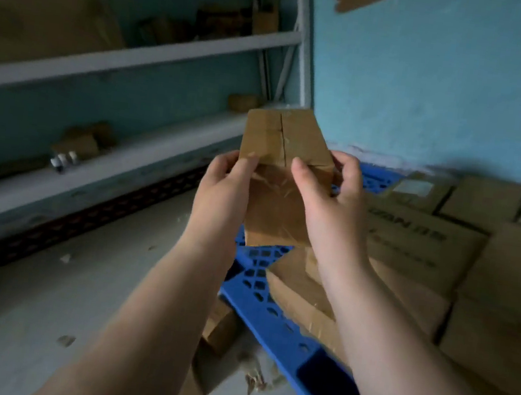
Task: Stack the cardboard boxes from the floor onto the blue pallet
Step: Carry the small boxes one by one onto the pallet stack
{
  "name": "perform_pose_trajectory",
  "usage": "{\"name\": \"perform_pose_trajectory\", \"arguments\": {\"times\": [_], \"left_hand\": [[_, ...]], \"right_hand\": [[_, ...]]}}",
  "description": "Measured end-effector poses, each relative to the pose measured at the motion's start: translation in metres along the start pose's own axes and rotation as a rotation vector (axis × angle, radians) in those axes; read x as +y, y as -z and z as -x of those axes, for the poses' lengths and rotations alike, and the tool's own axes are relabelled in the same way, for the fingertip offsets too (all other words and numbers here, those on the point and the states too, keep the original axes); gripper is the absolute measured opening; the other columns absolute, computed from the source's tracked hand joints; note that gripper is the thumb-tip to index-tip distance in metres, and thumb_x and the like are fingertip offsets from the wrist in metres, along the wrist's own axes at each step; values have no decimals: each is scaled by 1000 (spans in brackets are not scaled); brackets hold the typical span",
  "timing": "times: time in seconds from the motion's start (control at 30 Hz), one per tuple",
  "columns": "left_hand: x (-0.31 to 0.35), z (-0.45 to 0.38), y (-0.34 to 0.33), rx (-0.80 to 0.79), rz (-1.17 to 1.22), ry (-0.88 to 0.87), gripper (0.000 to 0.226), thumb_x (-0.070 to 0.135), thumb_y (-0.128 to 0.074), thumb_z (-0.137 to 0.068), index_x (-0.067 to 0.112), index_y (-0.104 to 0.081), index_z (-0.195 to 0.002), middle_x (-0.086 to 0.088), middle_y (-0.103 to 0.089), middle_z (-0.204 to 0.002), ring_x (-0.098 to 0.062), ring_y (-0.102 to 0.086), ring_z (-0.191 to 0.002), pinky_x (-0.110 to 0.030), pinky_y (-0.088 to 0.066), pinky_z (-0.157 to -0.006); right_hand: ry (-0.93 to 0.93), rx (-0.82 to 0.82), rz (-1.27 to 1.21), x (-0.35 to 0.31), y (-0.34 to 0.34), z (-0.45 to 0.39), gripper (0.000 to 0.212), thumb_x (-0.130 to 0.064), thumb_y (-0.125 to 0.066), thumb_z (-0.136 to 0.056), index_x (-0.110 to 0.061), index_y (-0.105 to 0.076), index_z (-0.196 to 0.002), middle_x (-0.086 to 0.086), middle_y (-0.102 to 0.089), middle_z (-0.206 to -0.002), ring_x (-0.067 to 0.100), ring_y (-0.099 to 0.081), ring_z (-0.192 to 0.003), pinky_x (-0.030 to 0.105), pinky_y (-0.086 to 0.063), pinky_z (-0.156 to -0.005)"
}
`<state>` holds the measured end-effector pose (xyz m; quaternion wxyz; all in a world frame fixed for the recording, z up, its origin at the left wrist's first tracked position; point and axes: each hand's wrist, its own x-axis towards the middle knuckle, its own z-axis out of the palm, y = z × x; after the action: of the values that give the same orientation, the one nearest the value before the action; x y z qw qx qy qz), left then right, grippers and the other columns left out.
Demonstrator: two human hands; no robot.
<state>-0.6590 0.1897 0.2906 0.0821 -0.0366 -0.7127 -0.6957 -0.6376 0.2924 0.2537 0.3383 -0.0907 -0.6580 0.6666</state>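
Past the metal shelving (131, 60) on the left, the left hand (220, 192) and right hand (334, 203) each curl a grip round a taped cardboard box (279, 180), held above the blue pallet (274, 317), with stacked boxes (443, 246) at right.

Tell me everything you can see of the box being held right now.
The held box is small, plain brown cardboard, its top flaps closed along a centre seam under glossy clear tape. It is off the ground, tilted away from the camera, above the near edge of the blue pallet. The left hand grips its left side, the right hand its right, thumbs on top.
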Motion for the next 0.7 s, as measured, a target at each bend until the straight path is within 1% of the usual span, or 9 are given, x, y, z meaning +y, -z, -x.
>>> {"name": "perform_pose_trajectory", "arguments": {"times": [0.03,0.1,0.2,0.33,0.43,0.5,0.57,0.63,0.7], "left_hand": [[14,3,-16,-42,19,-21,14,37,-51,-89,30,-63,-92,12,-66,-79,0,-65,-66,-24,-50,-60],[37,13,-49,-127,66,-49,14,36,-51,-89,30,-63,-86,8,-67,-82,-8,-65,-76,-27,-55,-67],[60,32,-100,-252,99,-96,13,39,-51,-89,33,-61,-84,8,-66,-92,-10,-64,-87,-32,-54,-77],[78,59,-176,-406,160,-143,15,39,-51,-88,32,-63,-83,7,-64,-91,-16,-62,-92,-33,-51,-72],[79,80,-231,-527,171,-132,17,43,-51,-85,32,-63,-89,9,-60,-94,-16,-59,-102,-42,-53,-80],[74,96,-267,-608,194,-100,19,42,-51,-85,30,-63,-92,12,-59,-89,-14,-59,-102,-42,-53,-80],[64,111,-299,-678,213,-49,20,41,-50,-86,29,-64,-96,12,-59,-84,-14,-59,-96,-39,-52,-75],[53,125,-328,-738,206,2,18,40,-49,-87,31,-63,-94,12,-59,-83,-13,-58,-88,-35,-49,-69],[39,136,-353,-792,192,49,16,39,-49,-88,31,-62,-93,11,-60,-84,-13,-58,-88,-37,-50,-71]], "right_hand": [[18,39,-22,-13,15,-7,49,-57,-61,-74,-36,-49,-116,-6,-58,-121,14,-56,-107,36,-52,-85],[54,110,-66,-37,48,-19,38,-55,-64,-72,-38,-52,-104,-3,-61,-113,16,-61,-99,41,-54,-84],[126,232,-72,-63,101,-34,32,-49,-67,-74,-39,-51,-99,-2,-60,-109,11,-61,-90,29,-52,-75],[215,416,-27,-84,178,-46,31,-45,-69,-75,-38,-51,-99,-2,-59,-108,3,-59,-88,22,-49,-72],[219,507,21,-88,234,-50,34,-49,-66,-75,-40,-48,-102,-8,-55,-108,0,-56,-88,14,-42,-61],[220,562,55,-86,271,-52,37,-49,-66,-75,-38,-48,-106,-8,-54,-110,4,-57,-91,17,-43,-64],[212,613,106,-79,305,-52,41,-47,-67,-75,-33,-50,-110,-5,-56,-112,10,-60,-93,22,-46,-66],[193,663,140,-69,335,-52,43,-46,-68,-74,-31,-51,-111,-4,-56,-112,11,-60,-94,22,-46,-65],[177,709,171,-56,361,-51,43,-44,-69,-74,-31,-51,-111,-5,-55,-113,10,-59,-95,20,-45,-64]]}}
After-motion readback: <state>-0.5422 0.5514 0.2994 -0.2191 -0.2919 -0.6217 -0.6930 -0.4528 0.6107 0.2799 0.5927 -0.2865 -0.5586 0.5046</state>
